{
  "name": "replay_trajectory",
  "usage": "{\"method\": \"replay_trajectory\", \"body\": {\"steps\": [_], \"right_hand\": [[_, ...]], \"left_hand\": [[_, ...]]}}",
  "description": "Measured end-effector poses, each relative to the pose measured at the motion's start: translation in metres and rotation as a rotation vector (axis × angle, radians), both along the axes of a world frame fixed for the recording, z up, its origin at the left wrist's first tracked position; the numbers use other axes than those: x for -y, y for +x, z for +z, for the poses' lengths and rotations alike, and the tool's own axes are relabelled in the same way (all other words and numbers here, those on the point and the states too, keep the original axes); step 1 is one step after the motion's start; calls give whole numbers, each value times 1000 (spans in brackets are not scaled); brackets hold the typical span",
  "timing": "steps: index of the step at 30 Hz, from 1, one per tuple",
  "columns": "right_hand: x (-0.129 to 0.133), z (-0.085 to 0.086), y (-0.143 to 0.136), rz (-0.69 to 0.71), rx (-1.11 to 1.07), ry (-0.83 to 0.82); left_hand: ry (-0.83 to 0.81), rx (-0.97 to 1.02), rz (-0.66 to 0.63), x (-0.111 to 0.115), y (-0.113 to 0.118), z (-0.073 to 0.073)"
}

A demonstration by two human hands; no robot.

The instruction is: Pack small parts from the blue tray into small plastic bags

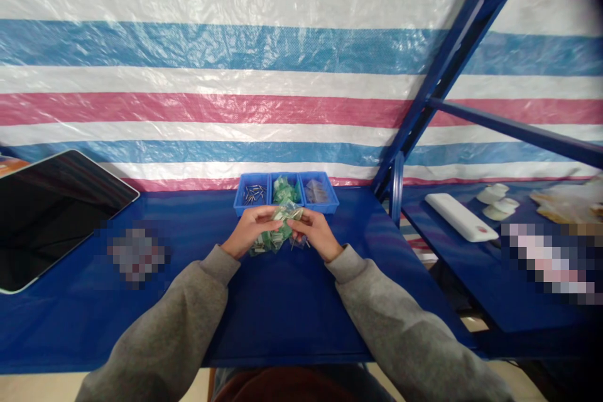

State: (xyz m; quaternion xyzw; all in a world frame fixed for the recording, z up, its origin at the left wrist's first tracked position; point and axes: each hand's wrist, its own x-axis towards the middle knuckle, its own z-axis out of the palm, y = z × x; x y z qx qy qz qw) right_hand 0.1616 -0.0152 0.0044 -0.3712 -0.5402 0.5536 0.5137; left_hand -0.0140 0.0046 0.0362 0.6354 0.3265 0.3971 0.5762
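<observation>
Between both hands, just in front of the bins, is a small clear plastic bag (288, 210) with a greenish tint. My left hand (257, 226) pinches its left side with the thumb on top. From the right, my right hand (315, 229) grips the same bag, thumb and fingers closed. Below the hands, a pile of small green-and-clear packets (269, 242) lies on the blue table (282, 308), partly covered by my fingers. A few thin metal pieces (304, 242) show beside my right fingers. What the held bag contains is too small to make out.
Behind my hands, three joined blue bins hold metal pins (254, 193), green packets (285, 190) and clear bags (315, 191). A large dark-screened tablet (61, 213) lies left. Blue frame bars (438, 75) rise right, by a second table with a white power bank (459, 217) and white rolls (499, 201).
</observation>
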Motion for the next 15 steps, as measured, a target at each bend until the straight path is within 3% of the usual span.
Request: {"method": "replay_trajectory", "body": {"steps": [15], "right_hand": [[4, 9, -4, -24, -142, -79]], "left_hand": [[45, -47, 60, 3, 5, -3]]}}
